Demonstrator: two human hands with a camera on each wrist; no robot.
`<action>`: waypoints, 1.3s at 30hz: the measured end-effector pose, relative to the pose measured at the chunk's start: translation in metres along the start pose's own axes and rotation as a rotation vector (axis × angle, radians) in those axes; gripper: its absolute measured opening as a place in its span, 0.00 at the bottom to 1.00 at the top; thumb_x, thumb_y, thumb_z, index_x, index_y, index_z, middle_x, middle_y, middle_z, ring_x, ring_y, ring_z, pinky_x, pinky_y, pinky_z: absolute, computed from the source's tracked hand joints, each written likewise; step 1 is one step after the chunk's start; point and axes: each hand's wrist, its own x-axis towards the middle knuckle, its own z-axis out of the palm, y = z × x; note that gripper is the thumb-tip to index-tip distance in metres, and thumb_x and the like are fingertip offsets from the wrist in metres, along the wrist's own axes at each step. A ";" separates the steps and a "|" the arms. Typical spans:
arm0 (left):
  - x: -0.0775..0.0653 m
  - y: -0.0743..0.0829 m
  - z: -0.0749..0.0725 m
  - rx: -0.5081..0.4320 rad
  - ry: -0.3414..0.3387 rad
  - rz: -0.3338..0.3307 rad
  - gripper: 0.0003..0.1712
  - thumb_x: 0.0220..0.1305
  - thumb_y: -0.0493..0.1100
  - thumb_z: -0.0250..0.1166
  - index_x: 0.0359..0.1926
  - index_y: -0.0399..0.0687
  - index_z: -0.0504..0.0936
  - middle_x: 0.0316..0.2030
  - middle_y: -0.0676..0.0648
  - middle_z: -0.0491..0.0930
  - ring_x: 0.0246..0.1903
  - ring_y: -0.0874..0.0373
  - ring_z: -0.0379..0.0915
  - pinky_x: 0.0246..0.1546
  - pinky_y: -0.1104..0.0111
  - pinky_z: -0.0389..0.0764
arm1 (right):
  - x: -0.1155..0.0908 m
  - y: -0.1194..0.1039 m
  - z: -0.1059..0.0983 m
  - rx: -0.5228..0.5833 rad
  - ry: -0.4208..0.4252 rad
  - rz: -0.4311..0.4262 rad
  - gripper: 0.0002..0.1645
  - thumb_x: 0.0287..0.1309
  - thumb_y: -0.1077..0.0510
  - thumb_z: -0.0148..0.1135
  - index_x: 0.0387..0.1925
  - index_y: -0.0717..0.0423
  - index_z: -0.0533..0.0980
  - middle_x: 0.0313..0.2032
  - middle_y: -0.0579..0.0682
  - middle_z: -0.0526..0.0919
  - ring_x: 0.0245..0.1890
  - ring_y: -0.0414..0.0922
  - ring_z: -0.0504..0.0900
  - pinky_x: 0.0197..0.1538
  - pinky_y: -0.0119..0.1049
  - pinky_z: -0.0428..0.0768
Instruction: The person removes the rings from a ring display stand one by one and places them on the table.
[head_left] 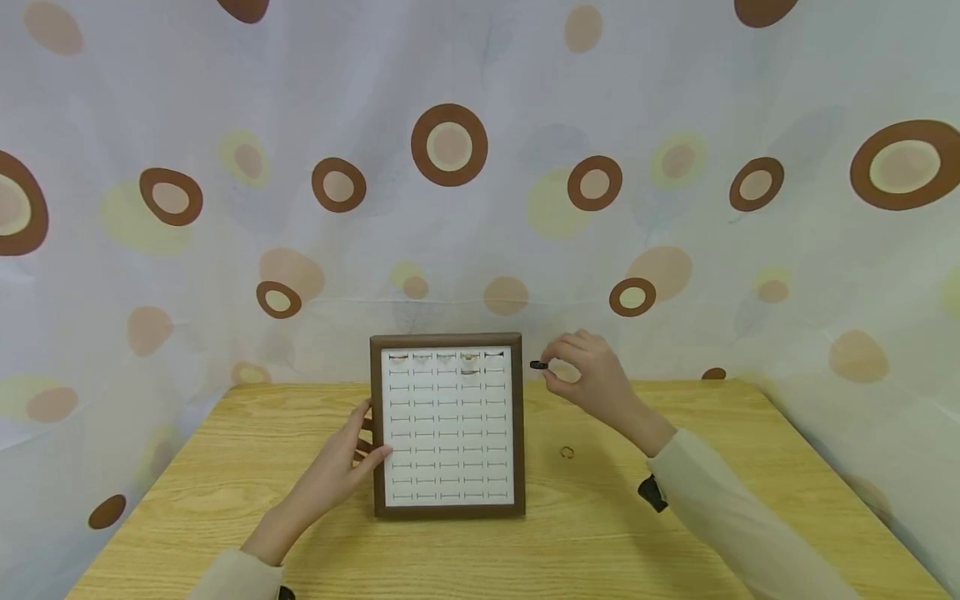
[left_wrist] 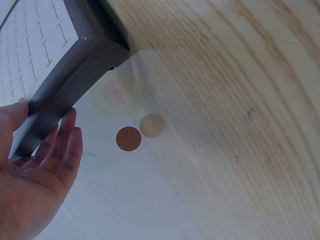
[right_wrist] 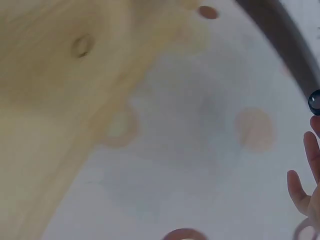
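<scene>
Wooden bench (head_left: 585, 542) carries it all. Ring board (head_left: 450, 510) stands on it, face toward the person, long axis up-down; rings sit in its top row and one in the second, with the rows below bare. Left hand (head_left: 337, 468) grips the board's left edge, thumb on the front. Right hand (head_left: 592, 377), raised off the bench right of the board, pinches a dark ring (head_left: 537, 365) between thumb and fingers. Key relation — dark ring lies just right of the board's upper right edge, level with the top two rows; slots are leftward from the right hand, clearly the nearer one to that side. Loose ring (head_left: 570, 456) lies on the bench, below the right hand and right of the board. Left wrist view shows fingers behind the frame, mostly hidden in the head view; right wrist view shows the dark ring's round opening — head view gets it nearly edge-on.
</scene>
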 end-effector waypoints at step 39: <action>0.001 0.002 -0.001 -0.006 -0.010 -0.012 0.42 0.62 0.49 0.59 0.67 0.35 0.49 0.47 0.41 0.74 0.35 0.59 0.77 0.34 0.75 0.79 | -0.113 0.054 0.014 -0.036 -0.718 0.164 0.08 0.45 0.62 0.69 0.26 0.45 0.80 0.32 0.43 0.78 0.39 0.55 0.77 0.44 0.69 0.69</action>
